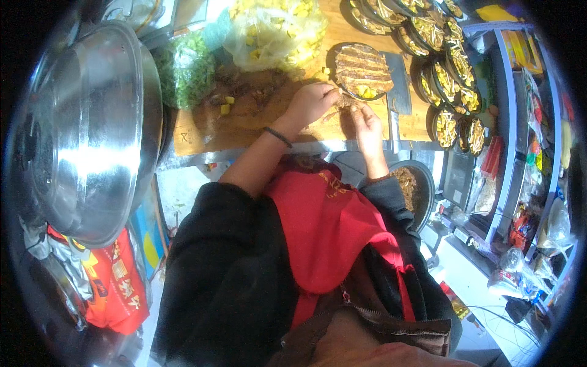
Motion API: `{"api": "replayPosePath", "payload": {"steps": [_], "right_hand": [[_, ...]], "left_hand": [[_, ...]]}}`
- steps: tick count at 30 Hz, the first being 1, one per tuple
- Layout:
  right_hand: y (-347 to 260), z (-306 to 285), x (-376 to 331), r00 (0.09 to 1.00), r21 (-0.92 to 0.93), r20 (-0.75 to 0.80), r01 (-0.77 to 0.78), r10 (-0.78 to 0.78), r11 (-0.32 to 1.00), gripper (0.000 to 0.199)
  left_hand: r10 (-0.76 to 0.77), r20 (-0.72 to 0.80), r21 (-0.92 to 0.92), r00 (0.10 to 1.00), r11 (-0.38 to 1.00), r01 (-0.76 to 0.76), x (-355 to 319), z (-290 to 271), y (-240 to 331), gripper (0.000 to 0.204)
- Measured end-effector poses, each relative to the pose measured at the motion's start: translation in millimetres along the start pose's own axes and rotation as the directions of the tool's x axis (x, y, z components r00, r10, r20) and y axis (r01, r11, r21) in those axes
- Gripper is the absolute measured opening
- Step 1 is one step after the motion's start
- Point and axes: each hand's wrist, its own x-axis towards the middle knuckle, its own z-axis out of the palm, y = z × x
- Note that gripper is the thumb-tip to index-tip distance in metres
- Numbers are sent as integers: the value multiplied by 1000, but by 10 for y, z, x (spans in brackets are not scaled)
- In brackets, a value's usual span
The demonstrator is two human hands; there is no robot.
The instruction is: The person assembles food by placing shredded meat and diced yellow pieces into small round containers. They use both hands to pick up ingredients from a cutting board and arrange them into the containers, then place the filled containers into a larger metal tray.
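Fingertips of left hand and right hand pinched nearly closed on brown stringy meat-like piece, above pale wooden board. Near, at one o'clock: dark round bowl with brown meat-like slices, yellow cubes. Dark rectangular blade at two; clear plastic bag at eleven; large silver metal dome at nine.

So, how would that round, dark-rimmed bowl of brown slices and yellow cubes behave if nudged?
The bowl would probably slide rather than roll, as it appears to sit flat on the wooden board. The brown slices fill most of it, so it may feel weighty. The yellow cubes look loose near the rim and could spill.
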Motion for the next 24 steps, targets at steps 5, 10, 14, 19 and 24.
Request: {"api": "replayPosePath", "payload": {"steps": [5, 10, 14, 19, 24], "right_hand": [[-60, 19, -46, 999, 310, 33, 31, -43, 950, 24], [-49, 28, -3, 998, 355, -28, -37, 50, 934, 17], [-53, 13, 18, 994, 438, -77, -33, 74, 898, 10], [-7, 25, 17, 988, 425, -125, -27, 88, 905, 8], [5, 53, 42, 996, 406, -37, -60, 82, 912, 12]], "left_hand": [[-86, 89, -253, 992, 962, 106, 30, 21, 12, 35], [-65, 266, -302, 962, 942, 147, -1, -3, 50, 23], [-103, 378, -253, 920, 944, 210, -18, -125, -7, 21], [69, 270, -45, 961, 997, -59, -6, -264, -120, 21], [127, 120, -13, 985, 992, -126, -62, -265, -138, 19]]}}
